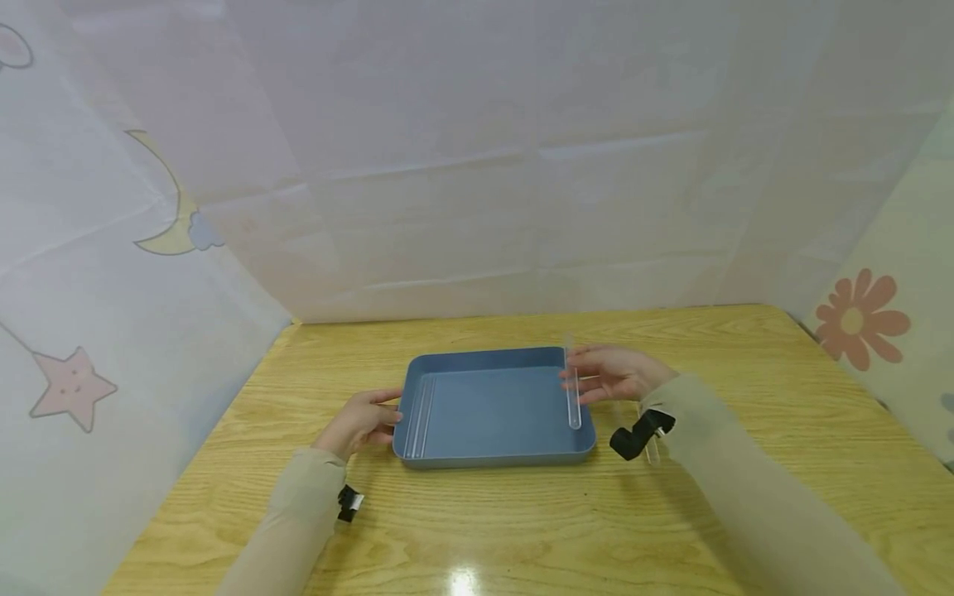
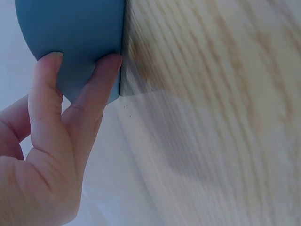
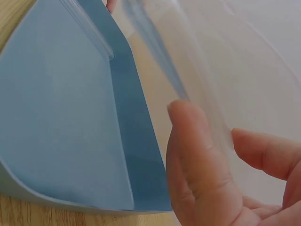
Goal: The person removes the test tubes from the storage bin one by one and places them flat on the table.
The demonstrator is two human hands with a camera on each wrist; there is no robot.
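A shallow blue tray [image 1: 495,459] lies on the table. Inside it, along the left wall, several clear test tubes [image 1: 421,418] rest side by side; the right wrist view shows their ends [image 3: 89,30]. My left hand [image 1: 365,420] is at the tray's left side, its extended fingers [image 2: 47,89] touching the outer wall. Over the tray's right end, my right hand [image 1: 614,374] pinches another clear test tube [image 1: 573,406] between thumb and fingers, its rounded end toward me. Close up, that tube [image 3: 160,52] looks blurred and see-through.
Below my right wrist, a further clear tube [image 1: 653,451] lies on the wooden table [image 1: 507,530], partly hidden by the black wrist mount [image 1: 641,434]. A pale cloth backdrop [image 1: 522,207] hangs behind the table and along both sides.
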